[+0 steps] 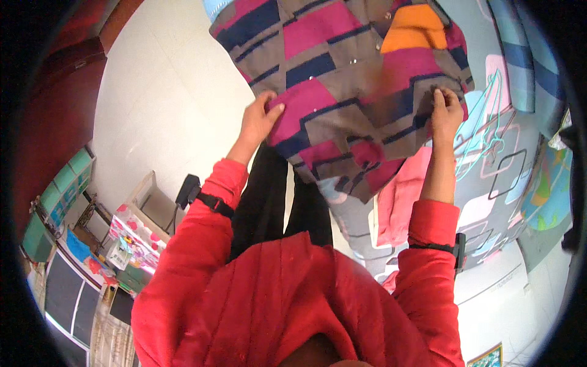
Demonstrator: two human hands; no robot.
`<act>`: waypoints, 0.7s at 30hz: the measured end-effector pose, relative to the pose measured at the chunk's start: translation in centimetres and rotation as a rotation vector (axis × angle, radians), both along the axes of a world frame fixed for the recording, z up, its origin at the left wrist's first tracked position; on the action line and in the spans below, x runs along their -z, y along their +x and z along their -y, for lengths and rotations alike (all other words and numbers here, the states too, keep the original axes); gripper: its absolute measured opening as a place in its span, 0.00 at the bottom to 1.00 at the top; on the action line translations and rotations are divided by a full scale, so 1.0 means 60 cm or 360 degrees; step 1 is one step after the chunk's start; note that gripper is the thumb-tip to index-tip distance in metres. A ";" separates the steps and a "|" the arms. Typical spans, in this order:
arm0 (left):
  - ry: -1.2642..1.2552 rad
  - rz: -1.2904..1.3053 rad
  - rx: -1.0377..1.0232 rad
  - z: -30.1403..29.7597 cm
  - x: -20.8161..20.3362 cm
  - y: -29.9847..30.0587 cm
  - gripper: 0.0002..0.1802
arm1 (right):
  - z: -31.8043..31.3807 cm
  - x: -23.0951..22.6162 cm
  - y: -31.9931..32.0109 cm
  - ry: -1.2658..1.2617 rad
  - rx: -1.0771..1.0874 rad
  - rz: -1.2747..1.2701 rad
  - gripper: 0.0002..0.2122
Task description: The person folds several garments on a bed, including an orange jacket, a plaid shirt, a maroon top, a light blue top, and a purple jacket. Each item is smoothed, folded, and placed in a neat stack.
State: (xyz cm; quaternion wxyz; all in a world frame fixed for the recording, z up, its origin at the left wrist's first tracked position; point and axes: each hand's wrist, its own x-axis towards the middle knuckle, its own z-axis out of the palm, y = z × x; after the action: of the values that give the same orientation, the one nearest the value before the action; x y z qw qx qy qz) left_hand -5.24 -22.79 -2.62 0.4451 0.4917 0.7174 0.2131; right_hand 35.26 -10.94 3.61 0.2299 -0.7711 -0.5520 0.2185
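A patchwork-patterned garment [330, 73] in brown, magenta, navy and orange hangs spread out in front of me. Small shiny dots like buttons or snaps run across it. My left hand [260, 119] pinches its left edge between thumb and fingers. On the opposite side my right hand [447, 113] is closed on the cloth, fingertips gathered at a grey-brown patch. The lower part of the garment droops in folds between the hands. Its top runs out of the picture, so I cannot tell its full shape.
To the right is a bed with a grey patterned sheet [477, 214]. Folded pink-red cloth [403, 196] and teal clothes hangers [483, 140] lie on it. A small table with a floral cover [137, 235] stands on the left, near a green shelf [67, 177]. Pale floor [165, 79] stretches ahead left.
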 end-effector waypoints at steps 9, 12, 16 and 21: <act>-0.0134 0.0045 0.0127 -0.003 -0.018 -0.009 0.13 | -0.232 0.032 -0.073 0.0011 -0.0174 -0.0011 0.24; -0.0019 -0.0055 0.0224 -0.004 -0.017 -0.015 0.13 | -0.293 0.077 -0.118 0.0010 -0.0054 0.0287 0.33; -0.0091 0.0042 0.0216 -0.004 -0.009 -0.023 0.13 | -0.327 0.127 -0.118 -0.0238 -0.0199 0.0426 0.30; -0.0282 -0.0048 0.0119 -0.002 0.013 -0.029 0.14 | -0.231 0.111 -0.035 0.0159 0.0567 -0.1476 0.14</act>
State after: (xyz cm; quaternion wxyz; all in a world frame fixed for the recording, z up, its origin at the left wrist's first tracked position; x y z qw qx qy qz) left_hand -7.00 -22.67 -3.41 0.4836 0.4799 0.7212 0.1247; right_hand 33.15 2.91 -3.05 0.5217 -0.6631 -0.2612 0.4690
